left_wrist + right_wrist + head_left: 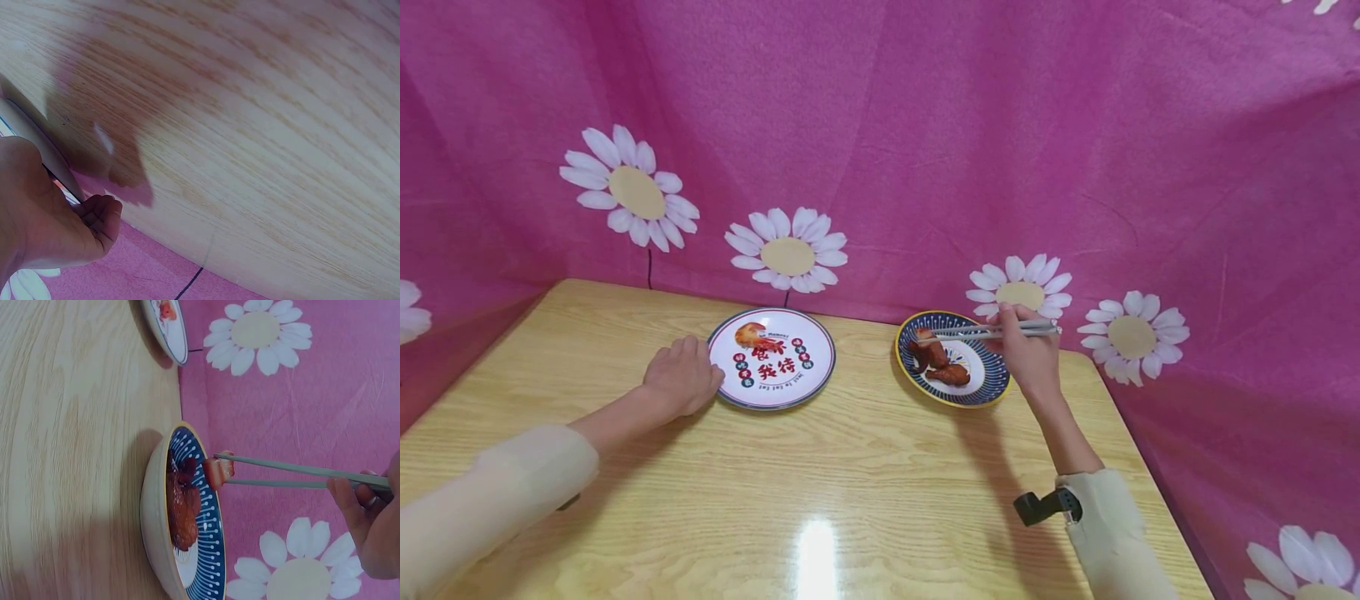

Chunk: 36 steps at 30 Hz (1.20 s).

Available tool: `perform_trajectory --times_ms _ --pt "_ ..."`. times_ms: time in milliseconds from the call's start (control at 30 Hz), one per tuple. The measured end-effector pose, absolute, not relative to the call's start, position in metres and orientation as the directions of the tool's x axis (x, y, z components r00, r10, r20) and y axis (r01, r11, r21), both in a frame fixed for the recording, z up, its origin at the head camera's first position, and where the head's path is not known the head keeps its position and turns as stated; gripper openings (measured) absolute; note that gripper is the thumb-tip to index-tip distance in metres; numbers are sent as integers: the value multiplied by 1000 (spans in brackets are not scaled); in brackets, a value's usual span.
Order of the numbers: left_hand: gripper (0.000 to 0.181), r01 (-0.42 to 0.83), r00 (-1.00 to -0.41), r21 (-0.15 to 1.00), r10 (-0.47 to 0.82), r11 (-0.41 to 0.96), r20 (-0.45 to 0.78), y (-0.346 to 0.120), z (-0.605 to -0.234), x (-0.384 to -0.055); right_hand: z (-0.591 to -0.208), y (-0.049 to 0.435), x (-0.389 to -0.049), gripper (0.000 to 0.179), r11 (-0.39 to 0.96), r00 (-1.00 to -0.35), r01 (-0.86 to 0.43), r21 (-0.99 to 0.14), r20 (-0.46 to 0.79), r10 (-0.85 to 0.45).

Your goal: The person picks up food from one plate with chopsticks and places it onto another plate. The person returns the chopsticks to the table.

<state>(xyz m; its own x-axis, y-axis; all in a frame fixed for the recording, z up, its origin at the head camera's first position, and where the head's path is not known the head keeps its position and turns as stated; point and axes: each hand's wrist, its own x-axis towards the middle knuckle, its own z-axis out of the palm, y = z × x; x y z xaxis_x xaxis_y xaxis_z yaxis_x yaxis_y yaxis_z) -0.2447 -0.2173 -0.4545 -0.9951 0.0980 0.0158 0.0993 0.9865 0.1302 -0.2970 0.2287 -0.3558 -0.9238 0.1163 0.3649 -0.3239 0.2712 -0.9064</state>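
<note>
My right hand (pixel 1026 354) holds a pair of metal chopsticks (pixel 970 331) over a blue-patterned bowl (pixel 957 405) with a yellow rim. In the right wrist view the chopstick tips pinch a layered red-and-white piece of meat (pixel 217 472), raised at the bowl's opening. Dark brown glazed meat pieces (pixel 182 515) lie in the bowl. At the left edge of a round white plate (pixel 811 335), my left hand (pixel 681 379) grips the rim with curled fingers. The plate bears red characters and an orange shrimp (pixel 750 336); whether that is printed, I cannot tell.
Both dishes stand near the back of a wooden table (pixel 850 475), the plate left of the bowl. A pink cloth (pixel 887 150) with daisies hangs close behind them and along the sides. A black strap (pixel 1048 506) sits on my right wrist.
</note>
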Motion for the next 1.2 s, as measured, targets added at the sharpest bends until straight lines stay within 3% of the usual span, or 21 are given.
perform_trajectory --times_ms 767,1200 --pt "41 106 -994 145 104 984 21 -217 -452 -243 -359 256 -295 36 347 -934 -231 -909 307 182" --pt "40 104 -995 131 102 986 21 -217 -454 -244 -362 265 -295 39 428 -912 -253 -868 362 195"
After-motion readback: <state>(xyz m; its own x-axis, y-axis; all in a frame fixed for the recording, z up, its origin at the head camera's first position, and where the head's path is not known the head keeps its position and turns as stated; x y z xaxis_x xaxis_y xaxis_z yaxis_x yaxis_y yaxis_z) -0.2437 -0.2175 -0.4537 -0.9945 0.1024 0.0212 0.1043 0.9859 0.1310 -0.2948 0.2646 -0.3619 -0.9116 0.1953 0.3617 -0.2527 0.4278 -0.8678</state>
